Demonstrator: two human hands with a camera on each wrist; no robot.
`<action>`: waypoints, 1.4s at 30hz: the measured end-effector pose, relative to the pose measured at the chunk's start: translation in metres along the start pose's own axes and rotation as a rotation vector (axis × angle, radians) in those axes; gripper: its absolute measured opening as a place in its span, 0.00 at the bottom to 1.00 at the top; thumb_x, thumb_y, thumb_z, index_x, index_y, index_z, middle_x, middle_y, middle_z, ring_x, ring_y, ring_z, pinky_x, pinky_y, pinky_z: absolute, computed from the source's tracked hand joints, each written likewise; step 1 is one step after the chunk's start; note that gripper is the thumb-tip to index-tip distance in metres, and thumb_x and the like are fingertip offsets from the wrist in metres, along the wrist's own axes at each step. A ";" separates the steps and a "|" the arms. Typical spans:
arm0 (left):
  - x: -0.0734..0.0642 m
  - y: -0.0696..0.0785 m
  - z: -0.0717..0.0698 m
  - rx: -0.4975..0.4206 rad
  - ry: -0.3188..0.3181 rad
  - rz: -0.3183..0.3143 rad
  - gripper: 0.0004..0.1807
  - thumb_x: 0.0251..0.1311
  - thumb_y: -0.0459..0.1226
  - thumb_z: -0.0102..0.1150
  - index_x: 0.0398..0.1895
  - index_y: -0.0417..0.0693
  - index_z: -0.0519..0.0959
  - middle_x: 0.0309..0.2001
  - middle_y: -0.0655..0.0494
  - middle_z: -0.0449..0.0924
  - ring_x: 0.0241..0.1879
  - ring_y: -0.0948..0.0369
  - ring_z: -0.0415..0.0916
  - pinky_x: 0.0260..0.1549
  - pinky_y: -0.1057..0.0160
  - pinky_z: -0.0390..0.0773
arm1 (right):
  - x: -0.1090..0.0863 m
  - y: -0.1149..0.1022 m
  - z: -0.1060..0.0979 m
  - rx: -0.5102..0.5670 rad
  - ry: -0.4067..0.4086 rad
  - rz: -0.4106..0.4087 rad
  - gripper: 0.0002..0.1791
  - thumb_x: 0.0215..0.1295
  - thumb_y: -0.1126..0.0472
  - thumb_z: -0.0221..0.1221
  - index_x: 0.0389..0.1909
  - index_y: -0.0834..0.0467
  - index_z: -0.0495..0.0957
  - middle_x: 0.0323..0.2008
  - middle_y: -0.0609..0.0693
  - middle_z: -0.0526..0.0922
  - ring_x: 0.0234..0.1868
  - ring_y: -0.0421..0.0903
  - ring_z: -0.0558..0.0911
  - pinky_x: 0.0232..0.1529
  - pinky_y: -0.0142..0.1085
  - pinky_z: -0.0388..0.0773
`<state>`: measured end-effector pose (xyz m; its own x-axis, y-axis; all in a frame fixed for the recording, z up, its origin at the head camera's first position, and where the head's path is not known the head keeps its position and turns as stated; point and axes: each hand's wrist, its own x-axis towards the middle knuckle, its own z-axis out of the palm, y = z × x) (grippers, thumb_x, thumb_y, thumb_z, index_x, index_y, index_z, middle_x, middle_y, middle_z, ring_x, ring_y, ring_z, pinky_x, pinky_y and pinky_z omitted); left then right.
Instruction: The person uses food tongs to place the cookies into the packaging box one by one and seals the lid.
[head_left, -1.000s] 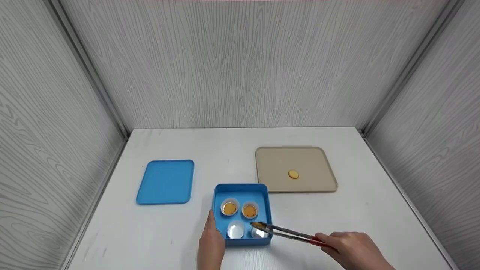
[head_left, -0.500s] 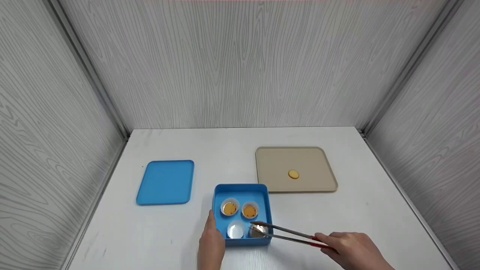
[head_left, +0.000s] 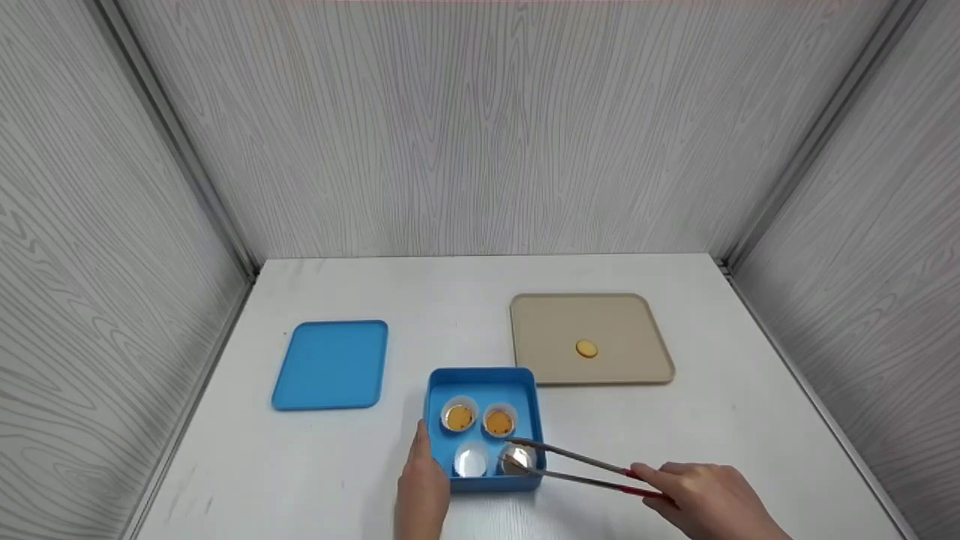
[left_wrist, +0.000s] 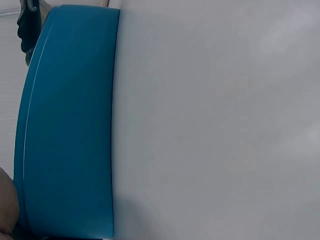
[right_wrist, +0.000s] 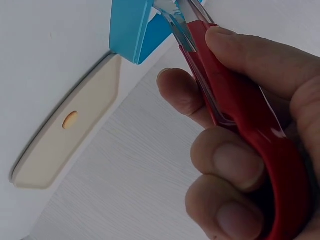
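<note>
My left hand (head_left: 421,487) rests along the left outer wall of a square blue box (head_left: 487,484), its visible finger straight; the other fingers are hidden. Several pale round cups stand in the box. Yellow-brown cookies (head_left: 459,418) lie in the two rear cups, and the front-left cup (head_left: 471,459) shows a bare bottom. My right hand (head_left: 701,495) grips metal tongs (head_left: 581,456) by their red handle (right_wrist: 240,105). The tong arms are spread over the front-right cup (head_left: 522,465), where something brownish shows, too covered to make out.
A beige tray (head_left: 555,322) with one cookie (head_left: 586,348) lies behind the box to the right. A flat blue square panel (head_left: 330,364) lies to the left. Grey wood-grain panels (head_left: 480,135) border the white table (head_left: 315,465) at the back and sides.
The tong arms have spread apart and let go of the cookie they held at the front-right cup. Both hands stay almost where they were.
</note>
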<state>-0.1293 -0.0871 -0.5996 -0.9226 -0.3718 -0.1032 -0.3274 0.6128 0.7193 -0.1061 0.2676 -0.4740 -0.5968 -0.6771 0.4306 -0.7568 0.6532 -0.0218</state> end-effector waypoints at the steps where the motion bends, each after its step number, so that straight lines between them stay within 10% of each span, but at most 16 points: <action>1: 0.000 0.000 0.000 0.002 -0.001 -0.001 0.32 0.71 0.22 0.45 0.78 0.32 0.56 0.73 0.36 0.66 0.69 0.42 0.69 0.64 0.45 0.76 | 0.001 0.000 -0.001 -0.005 -0.004 0.001 0.26 0.37 0.62 0.80 0.42 0.49 0.85 0.19 0.33 0.74 0.17 0.25 0.63 0.14 0.21 0.57; 42: -0.002 0.001 -0.004 -0.008 -0.027 -0.001 0.33 0.69 0.21 0.45 0.78 0.32 0.56 0.74 0.36 0.64 0.69 0.43 0.69 0.66 0.45 0.75 | 0.003 0.022 -0.001 -0.143 0.169 0.183 0.29 0.36 0.62 0.82 0.46 0.51 0.87 0.20 0.34 0.77 0.16 0.29 0.70 0.12 0.24 0.61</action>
<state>-0.1272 -0.0886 -0.5959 -0.9273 -0.3536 -0.1227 -0.3271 0.6065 0.7247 -0.1243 0.2803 -0.4720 -0.6576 -0.4854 0.5762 -0.5886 0.8084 0.0094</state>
